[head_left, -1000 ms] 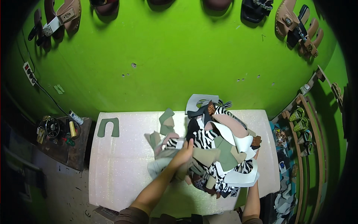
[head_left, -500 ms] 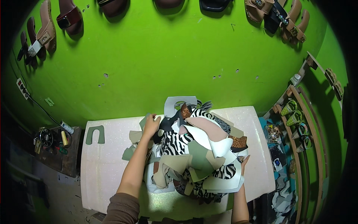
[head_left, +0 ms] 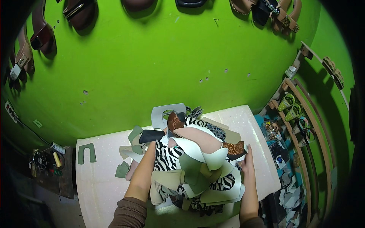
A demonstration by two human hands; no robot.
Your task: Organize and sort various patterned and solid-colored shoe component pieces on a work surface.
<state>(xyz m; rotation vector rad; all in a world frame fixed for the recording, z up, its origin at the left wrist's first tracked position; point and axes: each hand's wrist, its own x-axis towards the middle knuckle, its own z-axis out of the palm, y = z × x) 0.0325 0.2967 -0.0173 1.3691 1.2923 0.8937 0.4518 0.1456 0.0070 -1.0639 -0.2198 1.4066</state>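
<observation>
A heaped pile of cut leather and fabric scraps lies on the table in front of me. It holds zebra-striped pieces (head_left: 167,155), a pink piece (head_left: 199,137), a curved white piece (head_left: 216,156), an olive-green piece (head_left: 192,173) and a leopard-print piece (head_left: 233,147). My left hand (head_left: 154,146) reaches into the pile's left side, beside a black piece (head_left: 150,136); its fingers are hidden among the scraps. Against the right side of the pile rests my right hand (head_left: 248,161), fingers stretched out and holding nothing visible.
A green U-shaped piece (head_left: 87,146) lies alone on the pale table (head_left: 102,182). Sandals (head_left: 81,15) hang on the green wall. To the right stand a wooden rack (head_left: 311,125) with footwear and heaped scraps (head_left: 291,199). A small dark bench (head_left: 57,178) holds tools at left.
My left hand has moved from the pile's far left edge into the scraps. My right hand has slid up along the right side. The view has shifted to the right.
</observation>
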